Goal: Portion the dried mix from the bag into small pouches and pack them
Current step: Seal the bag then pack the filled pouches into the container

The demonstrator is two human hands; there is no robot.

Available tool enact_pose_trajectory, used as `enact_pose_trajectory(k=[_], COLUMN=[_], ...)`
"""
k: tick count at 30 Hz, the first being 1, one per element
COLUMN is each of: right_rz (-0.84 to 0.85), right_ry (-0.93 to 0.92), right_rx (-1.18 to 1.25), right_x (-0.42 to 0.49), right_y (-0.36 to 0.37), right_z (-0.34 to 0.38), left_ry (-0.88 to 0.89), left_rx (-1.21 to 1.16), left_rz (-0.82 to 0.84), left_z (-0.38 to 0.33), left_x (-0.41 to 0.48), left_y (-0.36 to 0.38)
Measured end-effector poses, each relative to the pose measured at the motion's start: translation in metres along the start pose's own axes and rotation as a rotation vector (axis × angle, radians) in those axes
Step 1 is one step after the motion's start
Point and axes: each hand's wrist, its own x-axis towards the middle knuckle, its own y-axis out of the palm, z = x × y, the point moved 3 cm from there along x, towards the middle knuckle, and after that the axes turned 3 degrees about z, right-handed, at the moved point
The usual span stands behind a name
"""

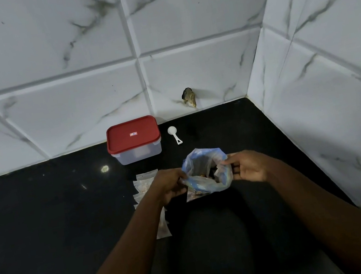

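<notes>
A glossy black worktop (47,231) ends at a white marble-patterned tiled wall (74,106) along its far edge. A second tiled wall (337,110) closes its right edge, and the two meet at the far right corner. The widest stretch of bare surface lies towards the left edge. On the right, only a narrowing strip separates the bag from the right wall.

Near the middle of the worktop stands a translucent blue-and-white plastic bag (207,173). It is roughly upright, with its long axis running bottom to mouth and its mouth turned up towards the camera. Dark dried pieces show inside. There is print on its lower left part, but it is too small to read.

The left hand (171,185) pinches the left rim with curled fingers, and the right hand (248,167) pinches the right rim between thumb and fingers. Together they hold the mouth spread.

Just left of the bag, a row of small clear plastic pouches (146,180) runs from far to near. The left forearm partly covers it.

By the far edge sits a clear rectangular plastic container with a red lid (133,141), well apart from the bag. The lid carries a small red-and-white sticker whose writing cannot be read. Just to its right lies a white plastic scoop (174,134), with the bowl towards the wall and the handle pointing near and right.

The far wall has a dark broken hole (189,97) low down, above the scoop.
</notes>
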Motion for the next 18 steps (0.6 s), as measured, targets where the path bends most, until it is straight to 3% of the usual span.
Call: enact_pose_trajectory(k=[3, 6, 8, 10, 13, 15, 18], right_rz=[-0.187, -0.466, -0.556, -0.558, -0.42, -0.297, -0.195], right_ry=[-0.085, -0.221, -0.356, -0.354, -0.091, 0.02, 0.026], right_rx=[-0.196, -0.668, -0.874, -0.816, -0.526, -0.391, -0.201], right_x=[-0.003, -0.005, -0.003, -0.001, -0.003, -0.006, -0.005], right_y=[-0.002, 0.001, 0.01, 0.015, 0.013, 0.012, 0.006], right_z=[0.003, 0.007, 0.006, 0.004, -0.001, -0.003, -0.003], left_ry=[0.104, 0.298, 0.407, 0.475, 0.421, 0.289, 0.166], left_rx=[0.07, 0.389, 0.501, 0.509, 0.431, 0.319, 0.147], left_rz=[-0.079, -0.252, -0.322, -0.392, -0.428, -0.376, -0.241], left_z=[-0.004, -0.012, -0.014, -0.015, -0.014, -0.01, -0.007], left_x=[-0.001, -0.002, -0.002, -0.002, 0.0, 0.002, 0.002], left_y=[-0.004, -0.008, -0.004, -0.003, -0.009, -0.014, -0.013])
